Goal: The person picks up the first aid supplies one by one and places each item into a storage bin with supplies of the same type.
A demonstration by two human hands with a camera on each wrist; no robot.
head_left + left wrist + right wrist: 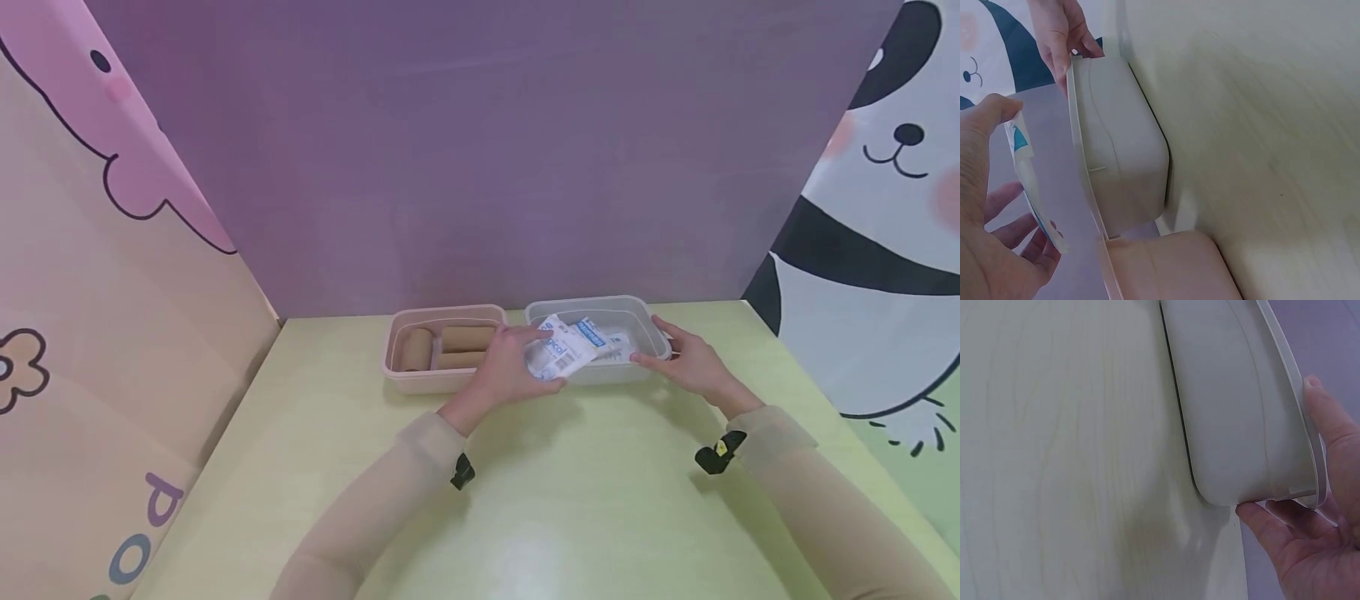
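My left hand (510, 365) holds a white packet (562, 350) with blue print over the left part of a light grey plastic box (615, 375). In the left wrist view the packet (1027, 169) is seen nearly edge-on, between thumb and fingers. At least one more white and blue packet (621, 347) lies inside the grey box. My right hand (697, 362) grips that box's right end. Thumb and fingers of the right hand (1335, 544) pinch the rim and end wall in the right wrist view.
Left of the grey box stands a pink box (431, 383) with several brown rolls (417, 350) in it. Both boxes sit at the back of the pale wooden table (525, 500), close to a purple panel (487, 167). Printed panels flank the table.
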